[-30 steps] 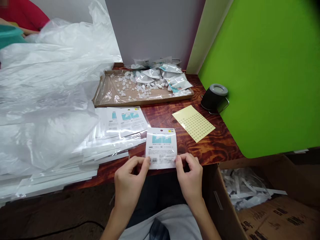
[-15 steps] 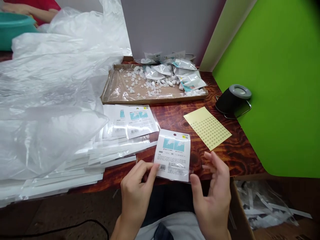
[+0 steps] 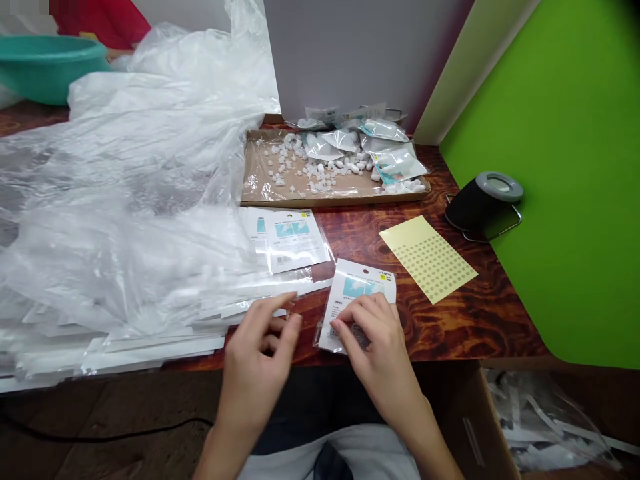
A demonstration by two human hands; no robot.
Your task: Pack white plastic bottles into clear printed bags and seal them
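A flat white packaging card in a clear plastic sleeve [image 3: 327, 313], with blue pictures and small print, lies at the table's front edge. My right hand [image 3: 377, 337] rests over its lower part, thumb and fingertips pinched together; what is between them, if anything, is hidden. To the left of the packet, my left hand [image 3: 263, 340] hovers with thumb and forefinger apart, holding nothing I can see. Behind it, similar packets [image 3: 295, 250] lie on a pile of white cards [image 3: 200, 343]. A yellow sheet of small round stickers [image 3: 430, 260] lies to the right.
At the back, a cardboard tray [image 3: 330, 202] holds small white pieces and filled packets. Plastic sheeting [image 3: 130, 220] covers the left side, near a teal basin [image 3: 50, 70]. A black cylindrical device [image 3: 480, 203] stands by the green panel [image 3: 560, 200]. Below right is a box of plastic scraps [image 3: 545, 427].
My left hand has let go of the packet's lower left corner and moved left. My right hand has come in from the right onto the packet, fingers closing. The view has shifted slightly left.
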